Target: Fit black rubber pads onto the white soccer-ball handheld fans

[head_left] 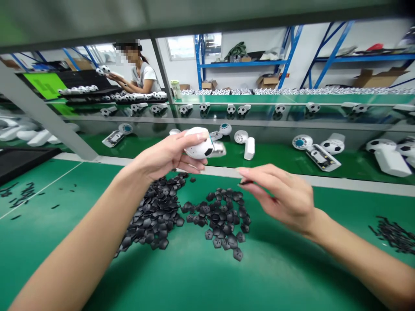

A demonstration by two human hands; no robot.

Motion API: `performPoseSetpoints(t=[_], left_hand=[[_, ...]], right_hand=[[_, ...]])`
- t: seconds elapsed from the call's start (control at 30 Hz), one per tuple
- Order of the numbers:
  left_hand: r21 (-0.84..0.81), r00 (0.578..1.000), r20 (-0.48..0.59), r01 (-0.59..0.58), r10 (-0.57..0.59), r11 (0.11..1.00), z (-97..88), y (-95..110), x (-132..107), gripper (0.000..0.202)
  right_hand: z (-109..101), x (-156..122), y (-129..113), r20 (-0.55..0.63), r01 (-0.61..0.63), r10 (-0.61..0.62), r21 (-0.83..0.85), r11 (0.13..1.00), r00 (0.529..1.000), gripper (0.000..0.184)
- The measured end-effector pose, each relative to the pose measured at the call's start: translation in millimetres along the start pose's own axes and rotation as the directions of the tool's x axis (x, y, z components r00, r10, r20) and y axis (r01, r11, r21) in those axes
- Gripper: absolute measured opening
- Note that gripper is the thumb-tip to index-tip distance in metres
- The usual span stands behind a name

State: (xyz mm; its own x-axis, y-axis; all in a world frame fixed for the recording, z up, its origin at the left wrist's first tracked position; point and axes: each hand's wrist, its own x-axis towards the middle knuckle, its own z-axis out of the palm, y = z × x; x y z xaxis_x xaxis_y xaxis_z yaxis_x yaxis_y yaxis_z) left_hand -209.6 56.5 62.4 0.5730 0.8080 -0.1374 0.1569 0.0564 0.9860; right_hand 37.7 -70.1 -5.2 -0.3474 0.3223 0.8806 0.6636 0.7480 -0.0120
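Observation:
My left hand (168, 155) is closed around a white ball-shaped housing (196, 149) patterned like a football, with a black patch on its lower right. Between the thumb and fingers of my right hand (282, 194) is a small black piece (245, 182), seen almost edge-on, apart from the housing. Under my hands, black pentagon pieces lie on the green table (181, 280): a dense heap (155, 211) partly behind my left forearm, and a looser spread (223, 216) to its right.
A green conveyor belt (210, 163) crosses behind the table, carrying white parts and football-patterned units (332, 144). Thin black strips (394, 235) lie at the right, others (24, 194) at the left beside a black tray (26, 160). Beyond sits another person (142, 80). An overhead shelf (207, 17) spans the top.

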Motion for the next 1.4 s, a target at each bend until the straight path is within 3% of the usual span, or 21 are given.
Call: performPoseSetpoints(t=[0.17,0.27,0.33,0.4,0.5,0.67,0.9,1.13,1.4], left_hand=[[-0.463,0.982,0.023,-0.156,0.188,0.872,22.6,-9.9,2.4,0.046],[-0.560,0.974,0.019,-0.179,0.228,0.809,38.4,-20.6,2.7,0.057],[-0.552,0.968,0.029,-0.191,0.247,0.811,47.1,-27.2,2.4,0.064],[-0.538,0.960,0.041,-0.212,0.277,0.816,54.1,-32.1,1.9,0.058],[-0.548,0.949,0.068,-0.224,0.309,0.806,63.5,-36.4,0.9,0.035],[-0.422,0.925,0.053,-0.320,0.376,0.848,76.6,-43.2,-3.3,0.022],[-0.042,0.868,-0.006,-0.497,0.497,0.867,84.0,-55.9,-13.8,0.034],[0.089,0.884,-0.073,-0.456,0.462,0.886,90.6,-54.8,-19.0,0.040],[0.288,0.841,-0.042,-0.507,0.540,0.812,86.0,-51.8,-17.0,0.034]], right_hand=[[-6.3,11.6,-0.5,-0.075,-0.249,0.263,0.160,0.955,0.962,0.020],[-10.1,17.8,-2.6,-0.109,-0.461,0.520,0.336,0.822,0.847,0.013],[-11.3,21.7,-4.4,-0.069,-0.562,0.661,0.465,0.684,0.747,0.009],[-11.7,25.2,-6.4,0.004,-0.603,0.734,0.572,0.555,0.679,0.008],[-11.4,28.9,-10.2,0.111,-0.621,0.758,0.654,0.431,0.642,0.013],[-7.1,29.8,-15.0,0.169,-0.645,0.774,0.673,0.362,0.610,0.026],[-1.1,23.3,-13.5,0.229,-0.712,0.803,0.632,0.307,0.549,0.034],[-6.2,24.8,-12.3,0.312,-0.746,0.785,0.609,0.267,0.536,0.034],[-13.9,31.3,-9.7,0.423,-0.790,0.737,0.563,0.241,0.526,0.030]])
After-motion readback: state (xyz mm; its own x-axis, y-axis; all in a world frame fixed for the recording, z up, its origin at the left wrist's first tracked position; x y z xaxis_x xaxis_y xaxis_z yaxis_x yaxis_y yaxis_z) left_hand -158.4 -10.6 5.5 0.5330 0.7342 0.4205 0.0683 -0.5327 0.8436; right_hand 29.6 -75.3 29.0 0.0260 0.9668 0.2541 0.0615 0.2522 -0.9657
